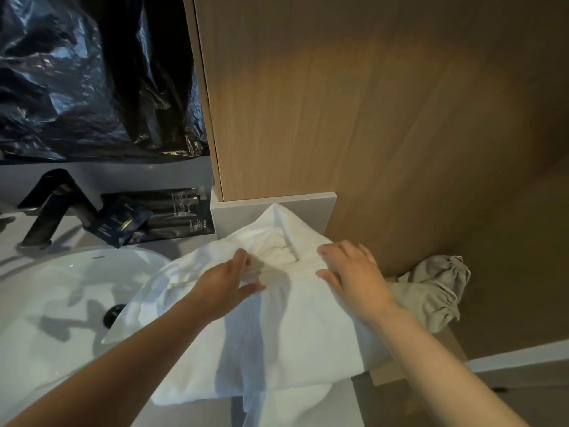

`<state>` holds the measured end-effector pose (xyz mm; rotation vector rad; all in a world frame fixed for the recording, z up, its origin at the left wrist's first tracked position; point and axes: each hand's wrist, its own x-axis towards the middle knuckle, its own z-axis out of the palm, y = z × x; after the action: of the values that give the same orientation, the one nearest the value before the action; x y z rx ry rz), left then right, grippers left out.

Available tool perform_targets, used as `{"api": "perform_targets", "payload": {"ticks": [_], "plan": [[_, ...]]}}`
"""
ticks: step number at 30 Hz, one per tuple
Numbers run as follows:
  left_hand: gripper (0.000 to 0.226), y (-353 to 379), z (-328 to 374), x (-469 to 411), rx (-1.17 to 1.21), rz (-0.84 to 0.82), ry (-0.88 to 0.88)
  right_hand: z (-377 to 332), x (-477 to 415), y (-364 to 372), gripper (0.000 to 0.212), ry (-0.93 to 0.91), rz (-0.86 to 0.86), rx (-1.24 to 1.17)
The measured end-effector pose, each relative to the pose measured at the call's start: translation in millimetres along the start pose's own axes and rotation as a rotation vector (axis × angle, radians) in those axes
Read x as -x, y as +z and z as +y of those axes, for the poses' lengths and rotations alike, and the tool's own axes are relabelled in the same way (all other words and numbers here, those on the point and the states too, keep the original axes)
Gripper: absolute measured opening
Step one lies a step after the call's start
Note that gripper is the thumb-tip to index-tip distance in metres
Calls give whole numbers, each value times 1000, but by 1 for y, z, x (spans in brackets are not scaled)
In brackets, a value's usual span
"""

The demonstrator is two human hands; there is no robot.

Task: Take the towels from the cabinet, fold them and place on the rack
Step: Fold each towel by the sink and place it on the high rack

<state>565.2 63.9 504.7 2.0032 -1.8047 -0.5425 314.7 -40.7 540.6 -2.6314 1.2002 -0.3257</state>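
**Towel half over the basin, fold not yet set**

The white towel [292,328] lies spread on the counter beside the sink [46,288], its left corner over the basin rim and its near edge hanging off the front; the likeliest slip is that overhanging cloth dragging the pile down, or the corner dipping into the basin and getting wet, if the hold at the top loosens; the peaked, bunched folds at the far end could also collapse out of line when the next fold is pulled across. The cloth looks thick, soft and limp, creased at the top and smooth nearer the camera. The left hand [228,282] appears to pinch a fold between thumb and fingers; the right hand [354,272] lies flat, fingers straight, pressing the cloth down. A grey drawstring bag [431,291] lies just beside the towel on the right and might get caught under it; a black faucet [52,208] and dark sachets [160,214] stand behind the basin.
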Motion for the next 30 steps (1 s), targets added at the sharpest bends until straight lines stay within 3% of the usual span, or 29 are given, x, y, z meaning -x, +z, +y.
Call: {"api": "perform_targets", "payload": {"ticks": [4, 8, 15, 19, 25, 30], "plan": [[52, -8, -20, 5, -182, -155, -69, 1, -10, -14, 38, -62, -83, 134], [57, -23, -29, 18, -90, -150, -45, -4, -14, -31, 44, -100, -136, 168], [40, -111, -3, 8, 115, 80, 156, -25, -38, -104, 38, -262, 106, 202], [23, -164, 18, -3, 30, 222, 219, -41, -64, -147, 33, -283, 332, 263], [34, -189, 36, 2, -117, 373, 386, -51, -66, -159, 17, -172, 516, 306], [43, -158, 36, 11, -104, 289, 394, -45, -39, -125, 21, 16, 463, 109]]}}
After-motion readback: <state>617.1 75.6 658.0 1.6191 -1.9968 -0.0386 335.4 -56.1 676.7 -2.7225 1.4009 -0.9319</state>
